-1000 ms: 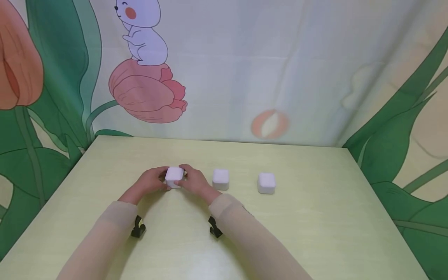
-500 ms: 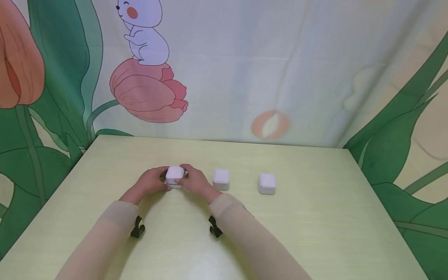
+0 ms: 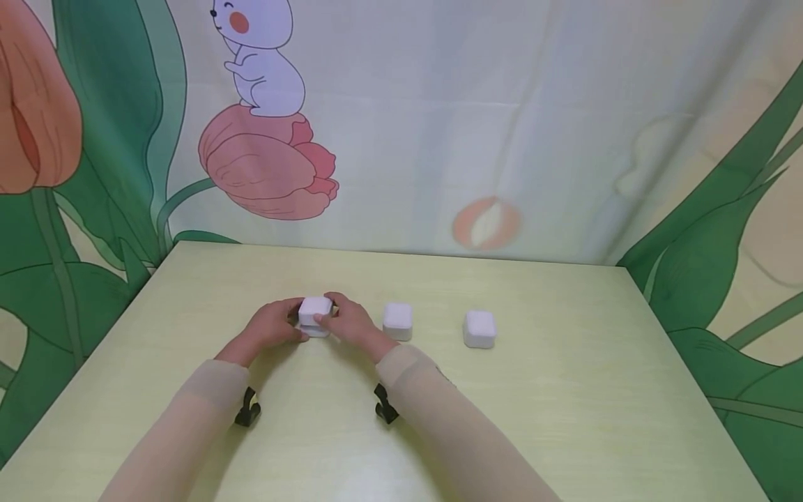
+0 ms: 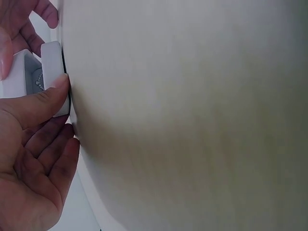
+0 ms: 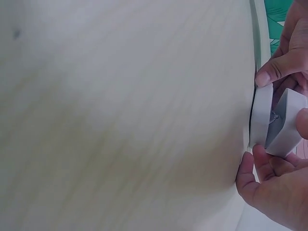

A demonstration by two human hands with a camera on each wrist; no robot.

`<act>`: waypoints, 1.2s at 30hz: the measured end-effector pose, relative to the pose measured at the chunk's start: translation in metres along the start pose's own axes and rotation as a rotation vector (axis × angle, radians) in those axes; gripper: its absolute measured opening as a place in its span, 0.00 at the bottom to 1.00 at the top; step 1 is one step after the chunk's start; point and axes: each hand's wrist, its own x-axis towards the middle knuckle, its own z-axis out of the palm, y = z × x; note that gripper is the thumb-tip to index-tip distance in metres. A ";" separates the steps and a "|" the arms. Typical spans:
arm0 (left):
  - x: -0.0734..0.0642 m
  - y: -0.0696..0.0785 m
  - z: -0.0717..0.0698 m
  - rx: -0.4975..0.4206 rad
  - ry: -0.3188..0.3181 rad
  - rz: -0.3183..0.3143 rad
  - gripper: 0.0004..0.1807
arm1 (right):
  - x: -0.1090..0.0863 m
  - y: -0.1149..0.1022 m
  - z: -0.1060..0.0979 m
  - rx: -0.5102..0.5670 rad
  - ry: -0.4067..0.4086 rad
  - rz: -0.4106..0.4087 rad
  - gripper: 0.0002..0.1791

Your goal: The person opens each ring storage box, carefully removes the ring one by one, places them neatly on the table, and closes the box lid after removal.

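A small white jewelry box (image 3: pixel 316 307) stands partly open at the left of a row on the table. My left hand (image 3: pixel 271 325) grips its base (image 4: pixel 53 65), with the thumb over the near edge. My right hand (image 3: pixel 353 323) pinches its raised lid (image 5: pixel 291 122) between thumb and fingers. Through the gap, the wrist views show a grey lining and a small sparkling ring-like piece (image 5: pixel 273 117). A second white box (image 3: pixel 398 321) sits closed just beyond the right hand, and a third white box (image 3: pixel 479 329) is farther right.
The pale wooden table (image 3: pixel 564 390) ends at the back against a printed curtain (image 3: pixel 401 125) with flowers and a white animal. Black bow-shaped pieces hang under both sleeves (image 3: pixel 426 397).
My right hand has raised the lid from the base, so a gap has opened between them. The left hand keeps its place; the other two boxes have not moved.
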 end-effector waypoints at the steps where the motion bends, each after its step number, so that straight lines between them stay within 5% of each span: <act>1: -0.001 0.000 0.000 0.000 0.000 0.001 0.42 | 0.000 0.000 0.000 0.001 -0.001 0.003 0.33; 25: 0.004 -0.006 0.004 0.003 0.013 0.023 0.42 | 0.007 -0.006 -0.004 0.066 -0.042 0.037 0.30; 36: 0.002 -0.003 0.003 -0.027 0.007 0.011 0.43 | 0.011 -0.008 0.000 0.154 0.002 0.075 0.31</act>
